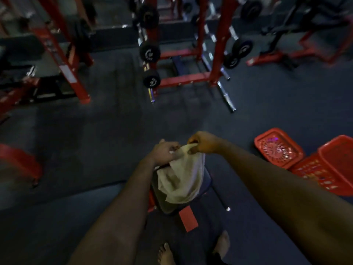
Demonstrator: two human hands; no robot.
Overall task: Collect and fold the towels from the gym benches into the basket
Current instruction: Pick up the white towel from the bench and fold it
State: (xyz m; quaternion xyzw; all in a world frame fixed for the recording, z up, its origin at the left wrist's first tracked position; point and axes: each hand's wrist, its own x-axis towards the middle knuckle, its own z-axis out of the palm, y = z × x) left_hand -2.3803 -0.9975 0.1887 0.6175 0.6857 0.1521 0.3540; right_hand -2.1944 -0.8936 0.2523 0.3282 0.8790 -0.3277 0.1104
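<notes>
A pale towel (181, 178) hangs in front of me, bunched and drooping over the dark padded seat of a small bench (168, 205). My left hand (165, 152) grips its top edge on the left. My right hand (203, 143) pinches the same edge just to the right, the two hands almost touching. A red plastic basket (332, 167) lies tipped on the floor at the right. Beside it lies a red perforated lid or tray (278, 149).
Red racks (219, 44) with black dumbbells (150, 51) stand ahead on the dark floor. A red frame with a bench (63, 54) is at the left. A chrome bar (227, 98) juts out low. My bare feet (166, 253) show at the bottom.
</notes>
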